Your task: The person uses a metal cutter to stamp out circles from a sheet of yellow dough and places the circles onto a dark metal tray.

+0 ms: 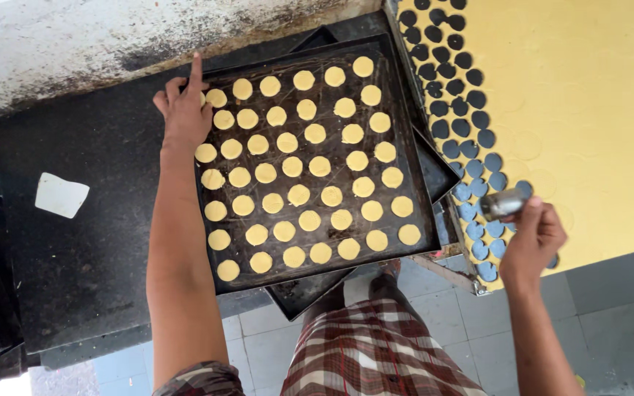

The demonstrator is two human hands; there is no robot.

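Note:
A dark baking tray (423, 220) lies in front of me, filled with rows of several round yellow dough discs (299, 194). My left hand (183, 110) rests on the tray's far left corner, fingers spread over a disc there. My right hand (533, 238) is held to the right of the tray and grips a small round metal cutter (502, 203). It hovers over the near edge of a rolled yellow dough sheet (588, 110), where several round holes (471, 147) show the dark surface beneath.
A second dark tray (306, 293) pokes out under the first. Both sit on a black counter (89, 242) with a white scraper card (61, 195) on its left. A stained wall runs along the far side. Grey floor tiles and my checked clothing show below.

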